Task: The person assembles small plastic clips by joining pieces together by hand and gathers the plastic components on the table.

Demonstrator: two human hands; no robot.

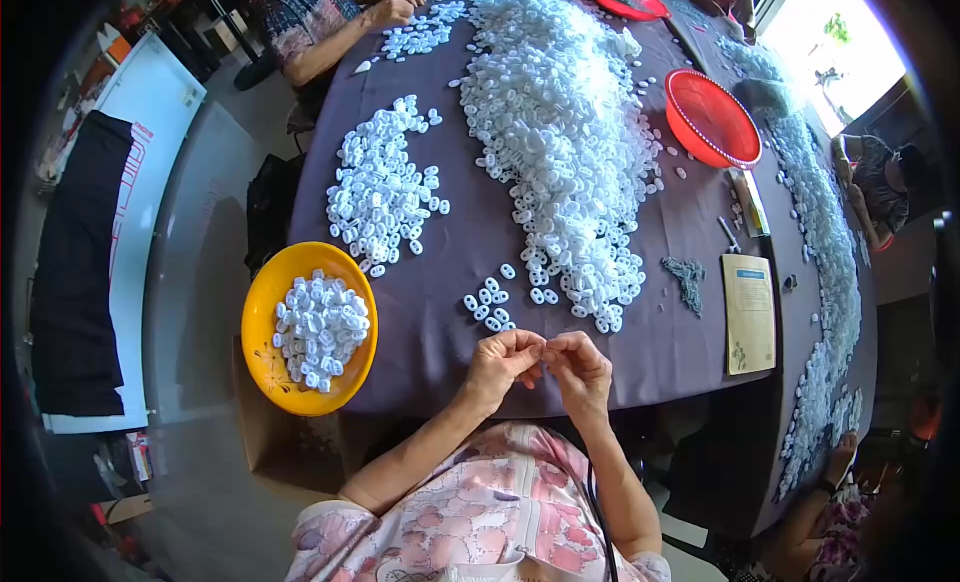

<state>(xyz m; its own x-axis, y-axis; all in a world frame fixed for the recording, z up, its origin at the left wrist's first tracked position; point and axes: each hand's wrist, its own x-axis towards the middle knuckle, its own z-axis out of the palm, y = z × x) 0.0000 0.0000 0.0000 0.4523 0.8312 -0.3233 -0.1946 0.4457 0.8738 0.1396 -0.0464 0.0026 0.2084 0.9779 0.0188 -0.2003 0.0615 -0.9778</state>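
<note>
My left hand [502,362] and my right hand [577,370] meet at the near edge of the table, fingertips pinched together. Whatever they hold between them is too small and too covered to make out. Just beyond my left hand lies a little group of white oval plastic pieces with two holes [488,304]. A long heap of the same white pieces [560,152] runs up the middle of the table. To the left, a yellow bowl [258,354] holds many white pieces, and a smaller pile [385,187] lies beyond it.
On the right are a red basket [712,120], a bundle of grey-green strings [686,282] and a tan booklet [750,317]. A cardboard box [275,447] stands below the yellow bowl. Other people work at the far left [335,32] and along the right-hand table [825,522], which bears more pieces.
</note>
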